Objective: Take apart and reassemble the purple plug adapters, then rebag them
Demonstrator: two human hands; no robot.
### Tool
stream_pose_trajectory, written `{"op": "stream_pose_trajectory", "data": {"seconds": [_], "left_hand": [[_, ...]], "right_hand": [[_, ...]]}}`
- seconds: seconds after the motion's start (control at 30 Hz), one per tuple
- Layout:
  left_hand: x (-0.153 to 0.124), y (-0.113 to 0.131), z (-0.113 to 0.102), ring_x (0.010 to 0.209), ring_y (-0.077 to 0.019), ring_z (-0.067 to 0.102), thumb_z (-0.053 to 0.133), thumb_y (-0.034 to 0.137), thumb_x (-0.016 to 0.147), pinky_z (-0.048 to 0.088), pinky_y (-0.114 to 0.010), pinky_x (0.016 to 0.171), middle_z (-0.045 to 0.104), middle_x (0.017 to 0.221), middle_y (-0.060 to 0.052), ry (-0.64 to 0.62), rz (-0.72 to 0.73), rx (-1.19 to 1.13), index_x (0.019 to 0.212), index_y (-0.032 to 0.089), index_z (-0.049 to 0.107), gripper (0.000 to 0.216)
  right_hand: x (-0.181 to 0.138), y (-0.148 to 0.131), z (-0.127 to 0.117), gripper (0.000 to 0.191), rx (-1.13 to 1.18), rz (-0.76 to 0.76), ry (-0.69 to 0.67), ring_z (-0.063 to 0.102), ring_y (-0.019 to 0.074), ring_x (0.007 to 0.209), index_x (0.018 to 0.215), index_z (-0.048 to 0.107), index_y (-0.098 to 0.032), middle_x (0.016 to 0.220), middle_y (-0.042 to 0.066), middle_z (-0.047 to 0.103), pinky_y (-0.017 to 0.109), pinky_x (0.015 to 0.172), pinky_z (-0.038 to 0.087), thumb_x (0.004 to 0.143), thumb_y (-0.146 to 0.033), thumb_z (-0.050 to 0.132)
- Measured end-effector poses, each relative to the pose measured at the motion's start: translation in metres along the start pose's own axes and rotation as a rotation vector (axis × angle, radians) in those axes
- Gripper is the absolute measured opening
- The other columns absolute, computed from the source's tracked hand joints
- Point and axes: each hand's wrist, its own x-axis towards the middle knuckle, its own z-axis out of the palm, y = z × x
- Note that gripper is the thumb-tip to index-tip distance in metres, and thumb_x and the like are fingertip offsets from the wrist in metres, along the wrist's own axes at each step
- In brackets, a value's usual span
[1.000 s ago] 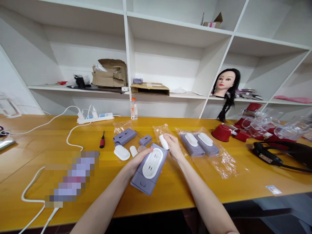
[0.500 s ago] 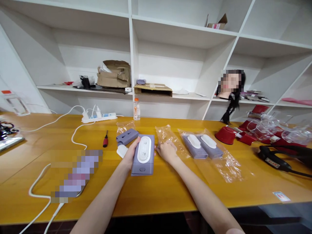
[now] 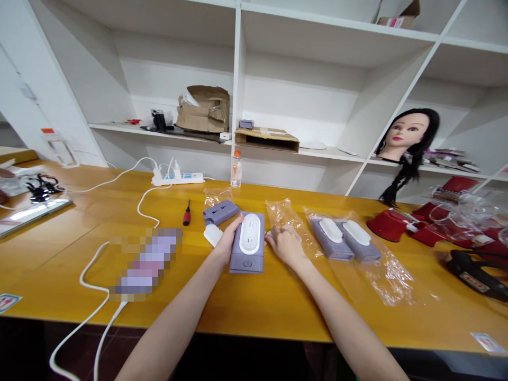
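Note:
My left hand (image 3: 227,241) is wrapped round the left side of a purple box-shaped holder (image 3: 246,263), which has a white oval slotted plate (image 3: 251,234) on its upper face. Just right of the box, my right hand (image 3: 286,244) is closed, fingers curled down near the table. A flat pale piece (image 3: 294,230) shows partly beside its knuckles; most of it is hidden. Behind my left hand lie another purple part with slots (image 3: 220,212) and a white rounded piece (image 3: 212,235). Two similar purple boxes with white ovals (image 3: 332,242) (image 3: 362,244) rest on clear plastic to the right.
A red-handled screwdriver (image 3: 186,214), a cabled phone with a blurred screen (image 3: 153,259) and a power strip (image 3: 184,179) are on the left. A bottle (image 3: 236,170) stands at the back. Clear bags (image 3: 286,211), red cups (image 3: 387,225) and a black object (image 3: 474,272) occupy the right.
The view has shifted, so the scene sits further right. My left hand still holds the purple box. By my right hand a pale piece now shows that was not visible before.

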Motion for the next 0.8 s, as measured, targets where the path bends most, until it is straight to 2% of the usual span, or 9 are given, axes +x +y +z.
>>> {"op": "stream_pose_trajectory", "data": {"seconds": [0.23,0.33,0.4,0.47,0.53,0.6,0.63,0.7,0.8], "left_hand": [[-0.001,0.002,0.000,0.079,-0.0301,0.066,0.047,0.051,0.077,0.050,-0.044,0.074,0.068,0.090,-0.017,0.015,-0.001,-0.019,0.113,0.007,0.054,0.056],[-0.001,0.003,0.000,0.079,-0.0296,0.066,0.047,0.051,0.077,0.050,-0.043,0.073,0.068,0.090,-0.017,0.007,0.005,-0.032,0.113,0.008,0.055,0.056],[-0.001,0.004,0.002,0.079,-0.0288,0.066,0.048,0.051,0.077,0.051,-0.041,0.073,0.069,0.088,-0.016,0.031,0.026,-0.045,0.112,0.008,0.056,0.055],[-0.002,0.005,0.005,0.076,-0.0275,0.066,0.048,0.049,0.078,0.051,-0.040,0.072,0.069,0.086,-0.015,0.098,0.076,-0.056,0.112,0.009,0.056,0.054],[-0.004,0.004,0.010,0.074,-0.0263,0.066,0.047,0.049,0.078,0.051,-0.039,0.071,0.069,0.082,-0.013,0.168,0.138,-0.056,0.111,0.009,0.056,0.052],[-0.006,0.002,0.014,0.072,-0.0262,0.066,0.045,0.050,0.078,0.051,-0.038,0.070,0.069,0.079,-0.013,0.193,0.172,-0.041,0.109,0.007,0.057,0.054],[-0.006,0.001,0.015,0.072,-0.0262,0.066,0.044,0.051,0.079,0.051,-0.037,0.069,0.069,0.078,-0.013,0.196,0.180,-0.033,0.107,0.007,0.057,0.054],[-0.007,-0.002,0.017,0.070,-0.0253,0.065,0.044,0.051,0.079,0.051,-0.035,0.067,0.068,0.073,-0.012,0.215,0.199,-0.025,0.106,0.006,0.058,0.055],[-0.006,-0.007,0.017,0.066,-0.0224,0.065,0.044,0.049,0.079,0.050,-0.032,0.064,0.068,0.071,-0.009,0.259,0.245,-0.024,0.108,0.007,0.056,0.052]], "right_hand": [[-0.003,0.005,-0.003,0.042,0.066,-0.045,0.029,0.057,0.0247,0.095,0.110,0.052,-0.015,0.095,0.013,0.062,0.030,0.073,0.039,0.090,-0.046,0.030],[-0.006,0.007,-0.011,0.038,0.149,-0.001,0.076,0.058,0.0230,0.089,0.101,0.055,-0.016,0.096,0.013,0.061,0.030,0.074,0.038,0.089,-0.043,0.032],[-0.012,0.005,-0.020,0.034,0.311,0.050,0.151,0.058,0.0212,0.083,0.092,0.057,-0.016,0.091,0.011,0.062,0.029,0.071,0.039,0.088,-0.040,0.034],[-0.019,-0.001,-0.027,0.029,0.599,0.046,0.144,0.058,0.0184,0.075,0.081,0.057,-0.016,0.081,0.008,0.062,0.026,0.064,0.040,0.085,-0.038,0.038],[-0.027,-0.010,-0.031,0.021,0.970,-0.016,-0.052,0.057,0.0147,0.063,0.076,0.055,-0.017,0.073,0.004,0.061,0.023,0.052,0.038,0.078,-0.036,0.047],[-0.033,-0.022,-0.031,0.017,1.287,-0.056,-0.375,0.053,0.0103,0.048,0.078,0.053,-0.017,0.069,0.000,0.059,0.020,0.041,0.032,0.070,-0.032,0.054],[-0.036,-0.027,-0.029,0.018,1.402,-0.048,-0.484,0.051,0.0088,0.043,0.080,0.053,-0.017,0.066,-0.002,0.059,0.020,0.038,0.028,0.067,-0.029,0.056],[-0.038,-0.035,-0.024,0.019,1.572,0.016,-0.587,0.045,0.0072,0.035,0.078,0.052,-0.016,0.057,-0.003,0.058,0.019,0.034,0.020,0.062,-0.025,0.056],[-0.039,-0.039,-0.016,0.016,1.736,0.117,-0.639,0.040,0.0062,0.032,0.070,0.052,-0.015,0.048,-0.004,0.055,0.019,0.031,0.015,0.056,-0.021,0.057]]}}
